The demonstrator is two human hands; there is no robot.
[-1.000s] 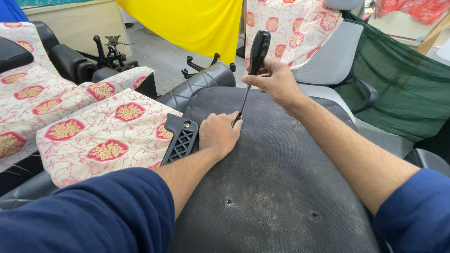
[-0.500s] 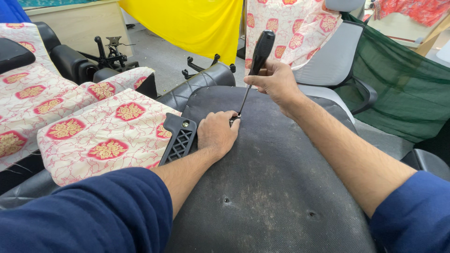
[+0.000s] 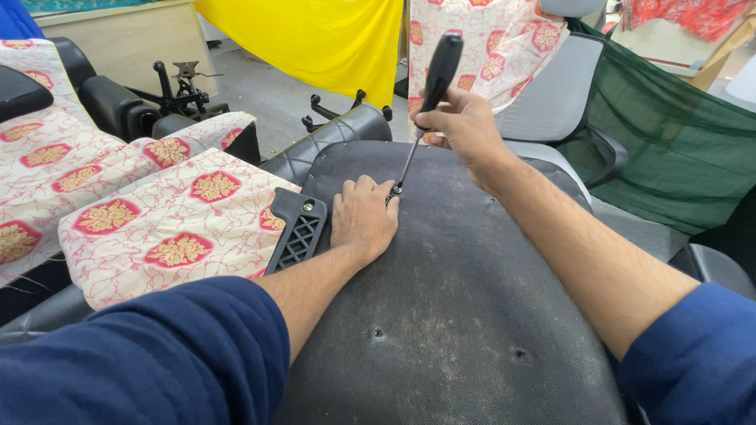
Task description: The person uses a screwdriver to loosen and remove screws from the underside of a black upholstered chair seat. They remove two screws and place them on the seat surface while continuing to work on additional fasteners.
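Observation:
A black chair seat underside (image 3: 457,315) lies face up in front of me, dusty, with small holes in it. My right hand (image 3: 461,126) grips a black-handled screwdriver (image 3: 435,72), held nearly upright, its tip down on the seat near my left fingertips. My left hand (image 3: 362,220) rests flat on the seat with the fingers bunched at a small screw by the tip. A black plastic bracket (image 3: 299,232) with a lattice grid sits at the seat's left edge, touching my left hand.
Cushions in white fabric with red and gold flowers (image 3: 157,220) lie to the left. A black padded chair back (image 3: 331,138) lies behind the seat. A grey office chair (image 3: 563,94) and green cloth (image 3: 685,149) stand at right. Yellow cloth (image 3: 315,39) hangs beyond; a chair base (image 3: 181,90) rests on the floor.
The screwdriver handle has tilted and risen slightly with my right hand. My left hand has flattened a little on the seat, staying at the tip.

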